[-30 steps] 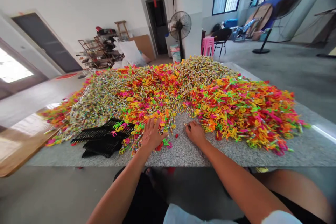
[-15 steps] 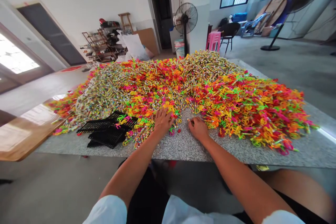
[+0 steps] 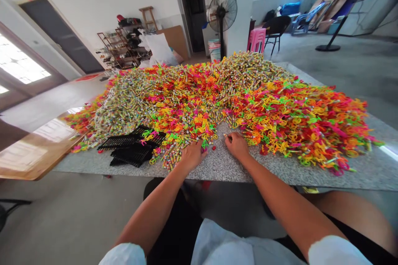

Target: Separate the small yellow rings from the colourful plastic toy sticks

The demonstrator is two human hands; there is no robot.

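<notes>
My left hand (image 3: pixel 192 155) reaches low over the front edge of the heap, fingers bent forward and the thumb apart from them. Beneath and beside it lie short patterned sticks (image 3: pixel 174 152) and bright plastic ring-shaped pieces (image 3: pixel 203 124) in yellow, green, pink and orange. On the bare stone tabletop (image 3: pixel 217 167), to the right, my right hand (image 3: pixel 237 145) is closed, thumb and fingers curled together. A small pale tip shows at its fingertips; what it belongs to is too small to make out. A tiny red piece (image 3: pixel 214 147) lies between my hands.
Black slotted plastic trays (image 3: pixel 132 149) are stacked left of my left hand. A large mound of coloured pieces (image 3: pixel 304 120) rises on the right, and patterned sticks (image 3: pixel 124 99) pile up at the left. A wooden table (image 3: pixel 37 149) adjoins at left; a fan (image 3: pixel 222 11) stands behind.
My left hand has drawn back from the yellow pieces toward me, its fingers less spread. My right hand stays closed in nearly the same place. The view has tilted down slightly.
</notes>
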